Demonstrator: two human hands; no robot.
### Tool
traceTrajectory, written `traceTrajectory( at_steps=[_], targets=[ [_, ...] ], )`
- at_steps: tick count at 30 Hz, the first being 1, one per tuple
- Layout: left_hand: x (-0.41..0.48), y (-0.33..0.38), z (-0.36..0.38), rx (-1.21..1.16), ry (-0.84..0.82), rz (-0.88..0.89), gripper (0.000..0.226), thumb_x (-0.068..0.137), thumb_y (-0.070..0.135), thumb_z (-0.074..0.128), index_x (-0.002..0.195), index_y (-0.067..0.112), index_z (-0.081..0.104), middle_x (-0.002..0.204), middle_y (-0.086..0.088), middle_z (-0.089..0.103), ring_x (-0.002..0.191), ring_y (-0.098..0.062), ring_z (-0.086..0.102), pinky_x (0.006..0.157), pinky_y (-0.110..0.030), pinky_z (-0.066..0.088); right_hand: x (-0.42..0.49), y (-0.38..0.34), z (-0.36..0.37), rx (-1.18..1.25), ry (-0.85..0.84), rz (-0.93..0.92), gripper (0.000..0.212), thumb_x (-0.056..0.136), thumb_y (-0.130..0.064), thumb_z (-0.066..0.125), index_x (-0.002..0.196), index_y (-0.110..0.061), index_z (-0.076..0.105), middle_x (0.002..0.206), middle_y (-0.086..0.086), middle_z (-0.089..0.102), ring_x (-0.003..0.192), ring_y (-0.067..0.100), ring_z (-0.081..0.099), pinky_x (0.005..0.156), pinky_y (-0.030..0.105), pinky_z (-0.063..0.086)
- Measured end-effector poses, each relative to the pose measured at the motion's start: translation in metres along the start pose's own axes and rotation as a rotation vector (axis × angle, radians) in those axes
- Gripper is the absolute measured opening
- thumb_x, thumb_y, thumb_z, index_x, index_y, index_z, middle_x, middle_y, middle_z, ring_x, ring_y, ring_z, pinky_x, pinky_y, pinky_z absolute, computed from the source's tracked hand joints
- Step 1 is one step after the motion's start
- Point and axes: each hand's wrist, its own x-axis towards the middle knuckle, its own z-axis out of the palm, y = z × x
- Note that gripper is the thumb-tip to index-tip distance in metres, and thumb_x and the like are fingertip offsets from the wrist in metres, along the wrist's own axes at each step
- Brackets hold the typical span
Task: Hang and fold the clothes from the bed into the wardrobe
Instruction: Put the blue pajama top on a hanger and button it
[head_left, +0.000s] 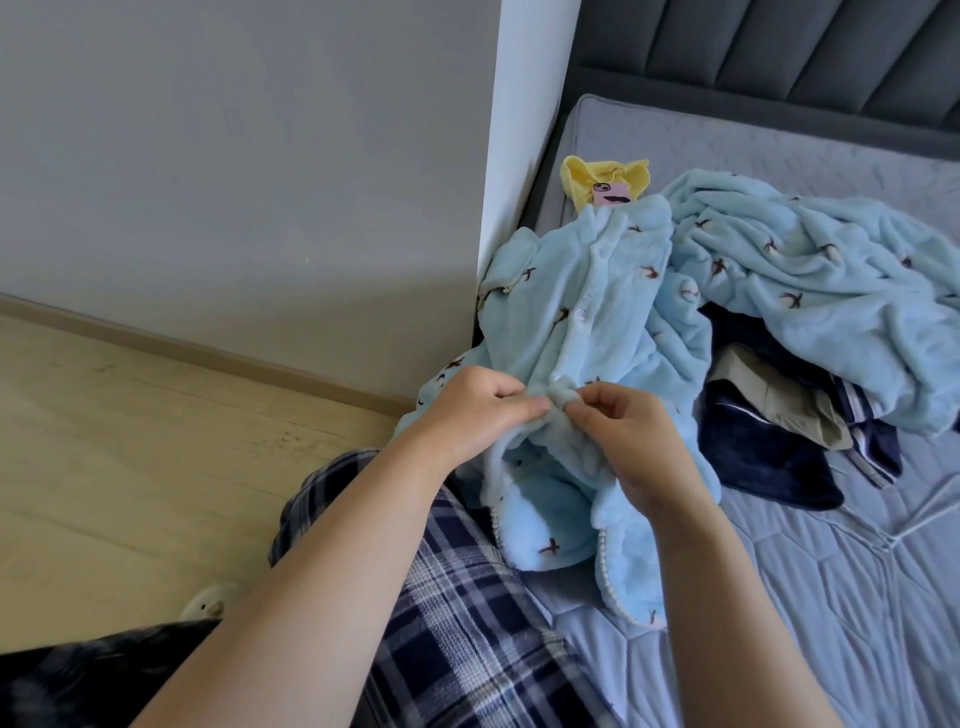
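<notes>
Both hands' fingers (524, 410) pinch blue fleece top (587, 312) front edge between them.

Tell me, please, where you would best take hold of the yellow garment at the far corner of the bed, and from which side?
Probably the yellow garment's bunched left edge, reaching from the bed's near side. The pink phone lies on its middle and the light blue fleece top covers its near end, so lift the phone off first.

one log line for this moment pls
stage: handling fleece top | left hand: pinches light blue fleece top | right hand: pinches same top | bed: second blue fleece piece, navy garment waiting
</notes>
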Motion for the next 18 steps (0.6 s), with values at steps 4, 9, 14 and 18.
traceTrajectory(
  at_steps=[4, 9, 14, 18],
  targets=[
    [-0.0003, -0.0003, -0.0005, 0.011, -0.016, 0.036, 0.039, 0.084, 0.025, 0.068, 0.055, 0.008, 0.049, 0.053, -0.003, 0.034, 0.050, -0.013, 0.033, 0.052, -0.025, 0.026, 0.0005, 0.0007, 0.0019, 0.130, -0.035, 0.063, 0.025, 0.088, -0.012, 0.065, 0.064, -0.017, 0.068, 0.059, 0.001, 0.065, 0.058, 0.012, 0.059, 0.057, 0.024, 0.048],
    [0.0003, -0.0008, -0.0021, 0.013, -0.033, 0.067, 0.037, 0.084, 0.020, 0.067, 0.068, -0.010, 0.054, 0.056, -0.005, 0.038, 0.051, -0.012, 0.035, 0.049, -0.022, 0.028, -0.0004, 0.0014, 0.0035, 0.033, 0.039, -0.027, 0.020, 0.083, -0.014, 0.071, 0.065, -0.022, 0.068, 0.056, -0.003, 0.063, 0.051, 0.006, 0.054, 0.052, 0.019, 0.045],
    [0.0008, -0.0029, -0.0017, 0.012, -0.081, 0.035, 0.027, 0.085, 0.020, 0.067, 0.076, -0.005, 0.065, 0.061, -0.004, 0.046, 0.057, -0.012, 0.042, 0.057, -0.023, 0.033, -0.0042, -0.0003, 0.0017, -0.132, 0.005, -0.250, 0.033, 0.080, -0.003, 0.071, 0.086, -0.036, 0.069, 0.082, -0.012, 0.059, 0.074, 0.000, 0.057, 0.066, 0.015, 0.048],
    [0.0004, -0.0016, -0.0007, -0.005, -0.094, 0.024, 0.035, 0.085, 0.020, 0.069, 0.052, 0.030, 0.067, 0.045, 0.017, 0.049, 0.044, 0.004, 0.044, 0.047, -0.009, 0.032, -0.0026, -0.0028, -0.0005, -0.186, 0.059, -0.280, 0.029, 0.078, -0.007, 0.075, 0.070, -0.035, 0.067, 0.090, -0.014, 0.057, 0.079, -0.001, 0.057, 0.074, 0.025, 0.047]
  ],
)
